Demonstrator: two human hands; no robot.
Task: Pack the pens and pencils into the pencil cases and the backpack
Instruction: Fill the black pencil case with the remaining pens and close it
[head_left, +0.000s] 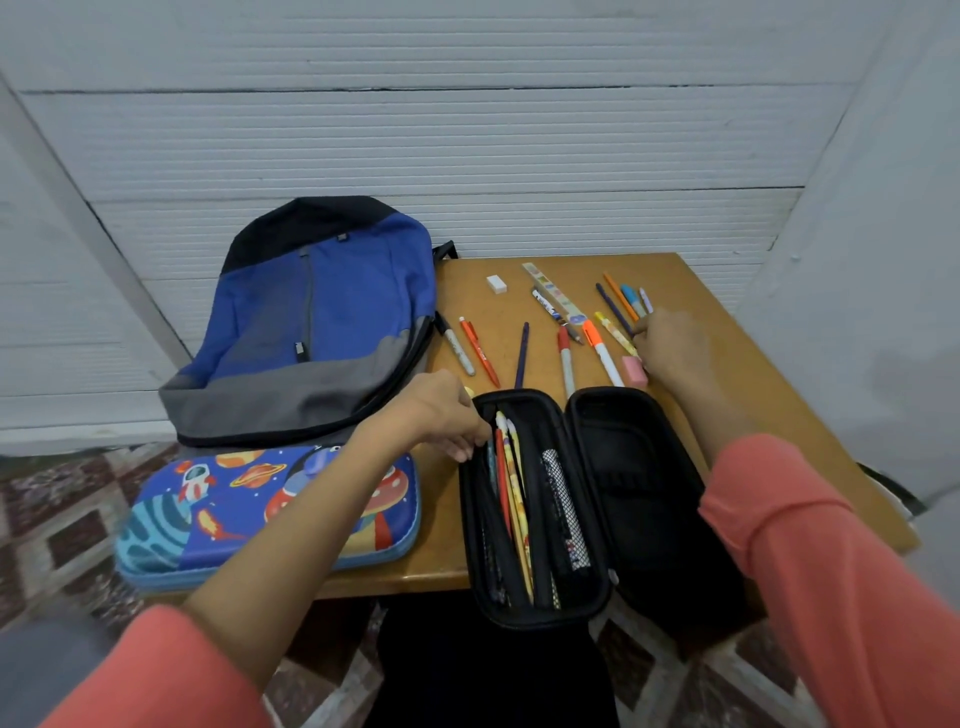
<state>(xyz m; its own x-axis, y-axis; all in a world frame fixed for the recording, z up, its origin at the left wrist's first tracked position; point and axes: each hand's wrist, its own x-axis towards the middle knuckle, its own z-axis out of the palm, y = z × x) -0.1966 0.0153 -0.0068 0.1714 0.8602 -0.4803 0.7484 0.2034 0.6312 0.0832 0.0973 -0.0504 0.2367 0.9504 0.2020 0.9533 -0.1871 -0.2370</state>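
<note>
A blue backpack (332, 312) lies at the left end of the desk (509, 317), with a closed space-print pencil case (218, 509) in front of it. The left hand (441, 415) curls its fingers at the rim of the open black pencil case (613, 467); I cannot tell what it grips. Loose pens (480, 353) lie beyond the case. The right hand (672, 348) pinches the rightmost pencils (615, 306).

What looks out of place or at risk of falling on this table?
Nothing is spilled or damaged. The open black pencil case overhangs the near edge of the table, and the space-print case and backpack appear to stick out past its left side, so a nudge might tip them off.
</note>
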